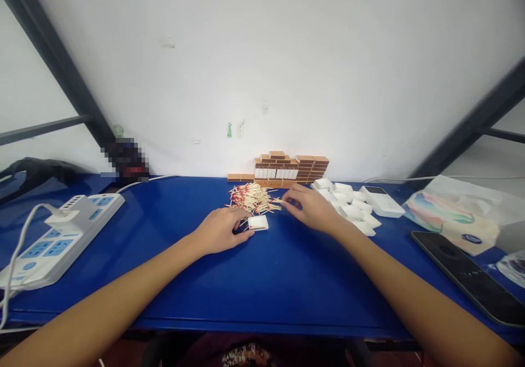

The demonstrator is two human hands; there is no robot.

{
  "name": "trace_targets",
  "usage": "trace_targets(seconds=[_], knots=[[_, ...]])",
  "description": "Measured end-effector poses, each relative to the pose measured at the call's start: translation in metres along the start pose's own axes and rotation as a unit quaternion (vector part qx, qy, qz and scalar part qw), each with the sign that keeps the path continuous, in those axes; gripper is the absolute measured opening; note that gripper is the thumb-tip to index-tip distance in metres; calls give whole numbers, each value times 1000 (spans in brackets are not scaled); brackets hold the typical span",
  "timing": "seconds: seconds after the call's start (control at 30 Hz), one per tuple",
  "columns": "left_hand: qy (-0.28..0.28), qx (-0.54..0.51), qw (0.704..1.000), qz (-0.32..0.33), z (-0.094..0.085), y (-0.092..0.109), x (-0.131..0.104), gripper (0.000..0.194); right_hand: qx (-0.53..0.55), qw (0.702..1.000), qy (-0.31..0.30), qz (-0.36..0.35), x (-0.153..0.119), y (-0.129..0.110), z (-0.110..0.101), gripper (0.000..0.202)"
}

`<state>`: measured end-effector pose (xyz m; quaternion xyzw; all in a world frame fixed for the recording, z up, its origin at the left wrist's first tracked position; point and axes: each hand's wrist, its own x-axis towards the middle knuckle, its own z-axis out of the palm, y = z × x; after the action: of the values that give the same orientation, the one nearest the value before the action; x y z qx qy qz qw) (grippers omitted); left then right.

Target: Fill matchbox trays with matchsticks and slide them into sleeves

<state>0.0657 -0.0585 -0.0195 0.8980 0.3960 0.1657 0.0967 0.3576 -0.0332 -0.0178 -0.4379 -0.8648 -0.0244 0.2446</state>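
A small white matchbox tray (258,223) lies on the blue table with a few red-headed matches inside. My left hand (223,230) is closed around its left end, thumb in front and fingers behind; matches show between them. Beyond it spreads a loose pile of matches (251,196) with red heads pointing various ways. At the pile's right edge my right hand (309,207) pinches a few matches with thumb and fingertips. To its right lie several white matchbox trays (351,212), heaped together.
Brown matchbox sleeves (312,164) are stacked against the wall, some with white ends. A white device with a dark screen (383,202), a tissue pack (447,214) and a phone (467,274) lie right. A power strip (61,246) with a plugged-in charger lies left on the blue table (262,290).
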Motion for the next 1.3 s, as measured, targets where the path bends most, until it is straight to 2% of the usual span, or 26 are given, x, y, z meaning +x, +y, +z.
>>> trace_targets(seconds=[0.17, 0.37, 0.6, 0.83, 1.3], knots=[[-1, -2, 1000, 4, 0, 0, 0, 27, 118, 993, 2, -2, -2, -22, -5, 17], [-8, -11, 1000, 11, 0, 3, -2, 26, 135, 990, -31, -40, -6, -41, -2, 14], [-6, -13, 1000, 13, -1, 5, -2, 26, 123, 990, -62, -43, -9, -48, 3, 8], [-5, -16, 1000, 24, 0, 6, -2, 27, 100, 992, -69, -43, -11, -52, 3, 8], [-7, -16, 999, 35, 0, 5, -2, 26, 121, 988, -88, -29, -10, -52, 3, 6]])
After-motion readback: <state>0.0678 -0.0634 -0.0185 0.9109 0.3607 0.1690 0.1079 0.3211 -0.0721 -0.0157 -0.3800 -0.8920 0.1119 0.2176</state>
